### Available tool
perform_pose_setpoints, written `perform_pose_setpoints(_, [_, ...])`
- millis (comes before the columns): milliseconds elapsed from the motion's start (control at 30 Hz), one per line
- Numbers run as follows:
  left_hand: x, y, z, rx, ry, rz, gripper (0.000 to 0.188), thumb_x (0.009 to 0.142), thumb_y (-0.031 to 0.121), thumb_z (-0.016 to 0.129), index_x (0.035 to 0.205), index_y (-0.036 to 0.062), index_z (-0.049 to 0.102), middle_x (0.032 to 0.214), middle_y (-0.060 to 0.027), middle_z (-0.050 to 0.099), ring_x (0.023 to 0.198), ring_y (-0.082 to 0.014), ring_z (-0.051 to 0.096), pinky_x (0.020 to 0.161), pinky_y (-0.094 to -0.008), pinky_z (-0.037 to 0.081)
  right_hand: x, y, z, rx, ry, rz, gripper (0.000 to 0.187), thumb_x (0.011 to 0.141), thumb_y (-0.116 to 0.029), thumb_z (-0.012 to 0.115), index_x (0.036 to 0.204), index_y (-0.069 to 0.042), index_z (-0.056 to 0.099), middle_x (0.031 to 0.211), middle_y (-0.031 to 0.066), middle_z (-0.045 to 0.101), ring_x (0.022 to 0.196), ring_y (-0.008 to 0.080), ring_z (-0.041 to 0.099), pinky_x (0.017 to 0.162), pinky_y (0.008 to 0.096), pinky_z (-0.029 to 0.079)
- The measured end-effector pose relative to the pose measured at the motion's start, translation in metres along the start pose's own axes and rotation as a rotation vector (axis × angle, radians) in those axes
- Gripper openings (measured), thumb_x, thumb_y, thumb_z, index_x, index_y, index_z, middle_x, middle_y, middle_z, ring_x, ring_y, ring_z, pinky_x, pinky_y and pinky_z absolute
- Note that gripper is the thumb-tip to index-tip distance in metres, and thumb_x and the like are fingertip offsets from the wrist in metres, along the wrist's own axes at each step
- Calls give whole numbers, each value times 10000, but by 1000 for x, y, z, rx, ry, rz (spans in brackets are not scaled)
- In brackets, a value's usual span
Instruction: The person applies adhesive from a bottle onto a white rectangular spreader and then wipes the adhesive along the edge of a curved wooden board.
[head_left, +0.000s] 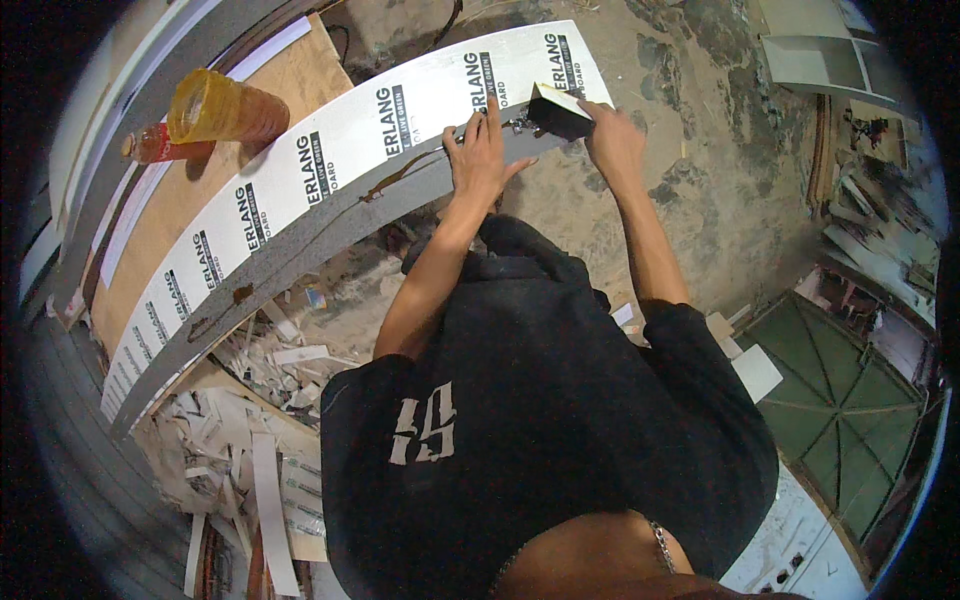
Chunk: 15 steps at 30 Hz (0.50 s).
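A long white board (370, 125) with dark printing runs in an arc from the lower left to the upper middle, and a grey strip (330, 212) lies along its near edge. My left hand (482, 160) rests on the strip and the board's edge, fingers spread, holding nothing. Close to the board's right end, my right hand (614, 140) grips a black box-like block (560, 114) with a pale yellowish-white top edge. Small dark bits (520, 124) show beside the block; their kind is unclear. Brown smears (400, 175) mark the strip.
A yellow translucent tub (225, 108) and a red-labelled bottle (160, 143) stand on plywood (318, 62) at the upper left. White offcuts (268, 500) are heaped at the lower left. A pale shelf unit (820, 62) and a green panel (840, 400) are at the right.
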<state>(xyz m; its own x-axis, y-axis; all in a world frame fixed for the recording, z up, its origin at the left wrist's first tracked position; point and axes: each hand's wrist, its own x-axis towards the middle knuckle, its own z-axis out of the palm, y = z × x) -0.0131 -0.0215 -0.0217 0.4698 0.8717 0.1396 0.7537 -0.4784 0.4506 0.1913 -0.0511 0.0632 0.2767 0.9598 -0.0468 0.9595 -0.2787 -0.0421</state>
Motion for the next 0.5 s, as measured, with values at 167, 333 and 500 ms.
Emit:
perform_pose_setpoints(167, [-5,-10,-3,-54,-14,32,1288,674,578,823,1555,-47,122,1349,-146,568,1308,-244,473,1071,-566,237,-5,-9,9,-69,21,-89,381,837,-70,576,1156,-230,711,1078,6,706,1019,248,644,760,494,530])
perform_pose_setpoints(333, [-3,-13,-3,-102,-16,29,1321,669,563,833,1557,-52,72,1353,-127,572,1310,-249,475,1088,-572,220,-7,-8,10,-70,-4,-151,384,839,-80,579,1156,-250,713,1092,-20,709,1043,221,633,813,522,506])
perform_pose_setpoints(500, [-2,-15,-4,-103,-29,23,1347,661,556,845,1561,-44,43,1320,-100,603,1296,-239,491,1092,-575,219,-11,7,9,-88,-44,-245,411,836,-61,564,1175,-245,708,1182,-34,699,1091,200,616,860,476,483])
